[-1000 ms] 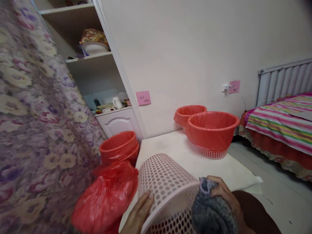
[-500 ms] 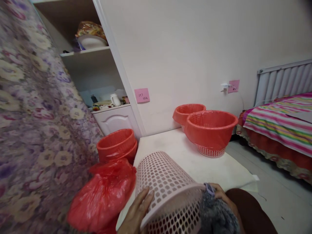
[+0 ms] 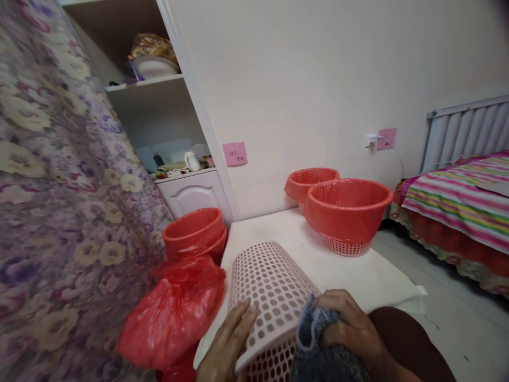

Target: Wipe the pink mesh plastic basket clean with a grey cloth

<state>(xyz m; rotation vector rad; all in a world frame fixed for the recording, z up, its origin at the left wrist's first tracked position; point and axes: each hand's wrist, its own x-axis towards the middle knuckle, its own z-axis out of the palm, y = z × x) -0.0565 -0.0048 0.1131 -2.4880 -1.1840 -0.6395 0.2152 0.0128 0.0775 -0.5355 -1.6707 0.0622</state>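
left hand [image 3: 228, 345]: fingers flat on pink basket [image 3: 270, 297] | right hand [image 3: 350, 331]: fingers pinching grey cloth [image 3: 314, 345], now moved up onto basket wall | wiping continues

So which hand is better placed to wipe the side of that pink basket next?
The right hand, probably: it already grips the grey cloth against the pink basket. The left hand lies flat on the basket's side, steadying it.
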